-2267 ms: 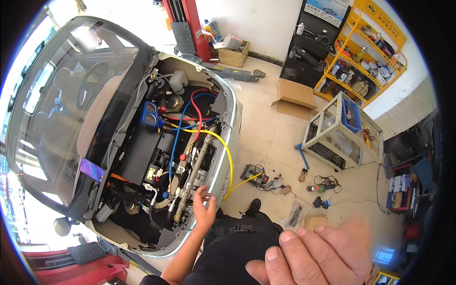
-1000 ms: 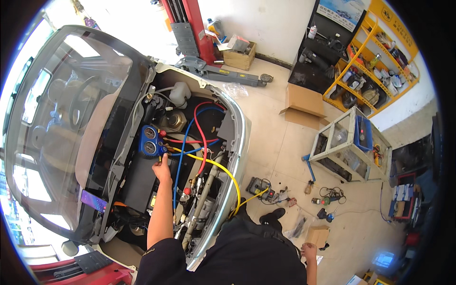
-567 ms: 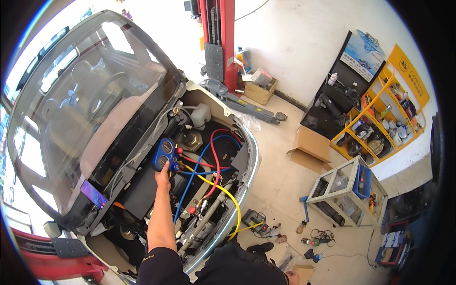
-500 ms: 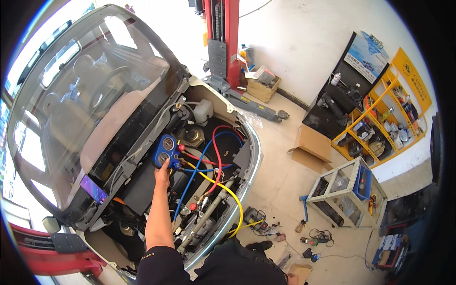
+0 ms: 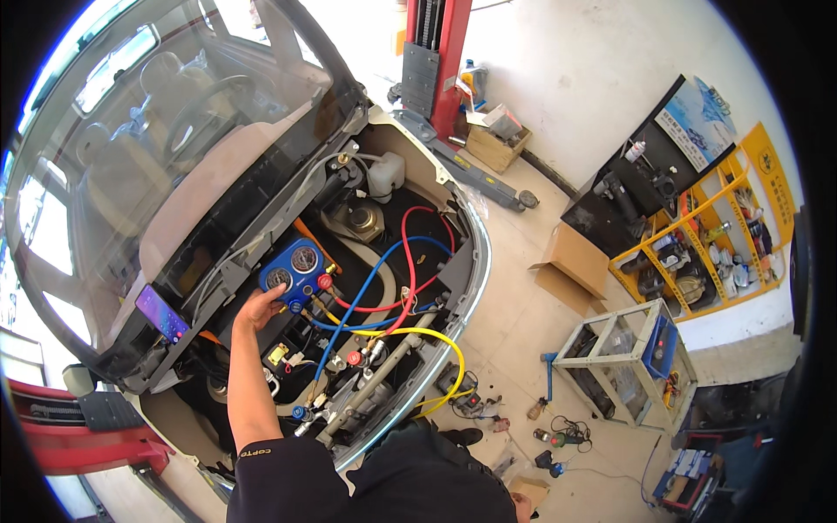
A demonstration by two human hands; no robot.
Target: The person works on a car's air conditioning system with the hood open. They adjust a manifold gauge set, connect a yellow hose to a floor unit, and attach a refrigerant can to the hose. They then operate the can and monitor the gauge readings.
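My left hand (image 5: 259,309) grips the lower left end of a blue manifold gauge set (image 5: 294,272), its thumb over the edge of one dial. The set is held tilted above the open engine bay, with both round dials facing up. From it a red hose (image 5: 407,253), a blue hose (image 5: 353,307) and a yellow hose (image 5: 440,336) loop to the right. The blue hose runs down to a blue coupler (image 5: 300,412); a red coupler (image 5: 355,358) sits farther right. Only a bit of my right hand (image 5: 521,506) shows at the lower edge, its fingers hidden.
A phone (image 5: 162,314) leans below the windshield (image 5: 200,122). On the floor to the right are tools, a metal frame cart (image 5: 623,366) and a cardboard box (image 5: 571,266). A red lift post (image 5: 449,65) stands behind; a yellow shelf (image 5: 697,244) is far right.
My left hand has shifted the gauge set left over the engine bay and turned it, so its dials lie more side by side. My view has moved slightly too.
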